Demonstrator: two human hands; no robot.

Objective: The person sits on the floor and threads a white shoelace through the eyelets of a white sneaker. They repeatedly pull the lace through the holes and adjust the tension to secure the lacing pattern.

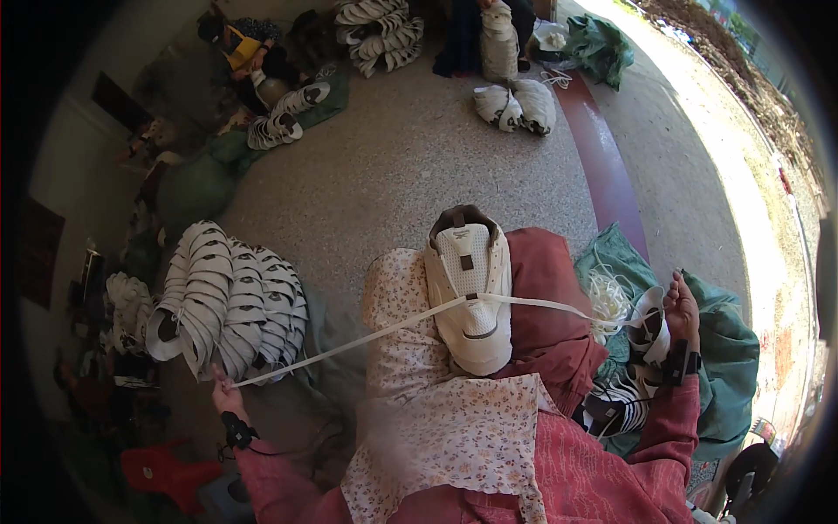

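view: head, looking down over the lap
left hand [225, 395]: arm stretched out to lower left, dark wrist strap, red sleeve; fingers pinched shut on one end of the lace
right hand [682, 307]: arm flung out to the right, raised, dark wrist strap; fingers closed round the other lace end, exact pinch hard to tell from this angle
lace [367, 336]: flat white tape, pulled taut in a shallow V from left hand through the shoe upper to right hand
shoe upper [469, 288]: white, perforated toe panel, brown lining at the collar, no sole seen; lies upright along the lap on the knee, lace passing through its middle
lap cloth [454, 428]: floral cream fabric, soft and wrinkled, over the near knee; dark red fabric beside it under the shoe's right edge
stack of uppers [227, 301]: white and grey, nested in curved rows on the floor at left, just beyond the left hand
green sack [724, 349]: crumpled, at right under the right hand, holding loose white laces and more uppers
floor [410, 166]: speckled grey concrete, open stretch ahead of the knees; red strip running to the far right
far edge: more piles of uppers, another person seated at top left, well apart
red stool [166, 472]: plastic, lower left corner
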